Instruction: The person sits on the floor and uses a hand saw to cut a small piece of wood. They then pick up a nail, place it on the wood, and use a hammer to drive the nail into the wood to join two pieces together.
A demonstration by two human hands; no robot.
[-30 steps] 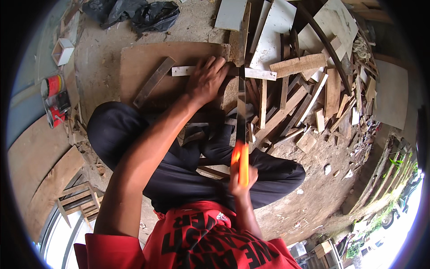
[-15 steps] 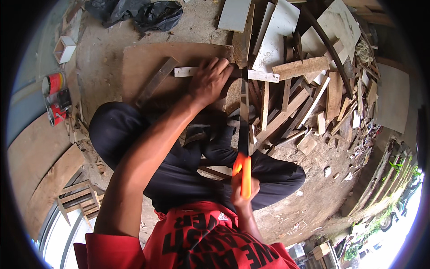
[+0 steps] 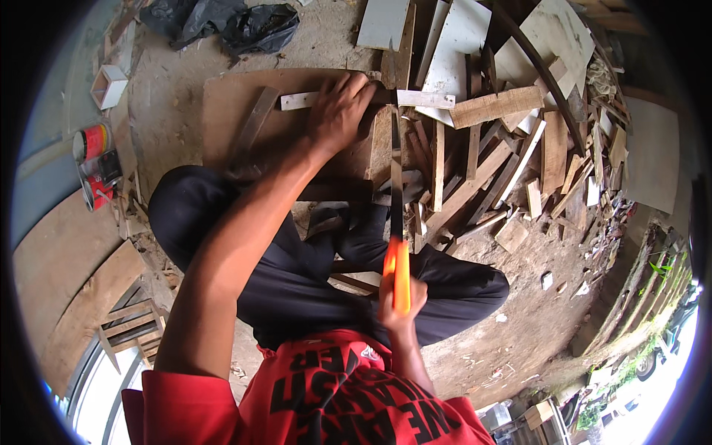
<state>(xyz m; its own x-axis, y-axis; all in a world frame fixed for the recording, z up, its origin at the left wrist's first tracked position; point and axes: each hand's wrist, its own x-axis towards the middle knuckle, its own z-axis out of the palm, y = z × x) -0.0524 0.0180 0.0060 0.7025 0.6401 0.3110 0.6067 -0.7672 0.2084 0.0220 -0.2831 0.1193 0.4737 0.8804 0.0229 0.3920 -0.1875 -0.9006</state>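
Observation:
My right hand (image 3: 415,298) is closed around the orange handle of a handsaw (image 3: 397,215), whose narrow dark blade points away from me. The blade crosses a thin white-faced wooden strip (image 3: 428,99) with small holes near its ends. My left hand (image 3: 341,113) grips that strip just left of the blade, fingers bent over it and the thumb side in shadow. Under the strip lies a flat brown board (image 3: 226,104), and the strip's right part sticks out past it. A short dark wooden piece (image 3: 258,122) rests on the board left of my hand.
Offcuts and planks (image 3: 497,107) are heaped to the right, with white panels (image 3: 456,52) among them. Black plastic bags (image 3: 259,28) lie at the far left. Red cans (image 3: 95,191) stand along the left side. My crossed legs (image 3: 297,289) are beneath my arms.
The handsaw and my right hand have moved slightly away from me. The strip now lies a little farther off, with my left hand still on it.

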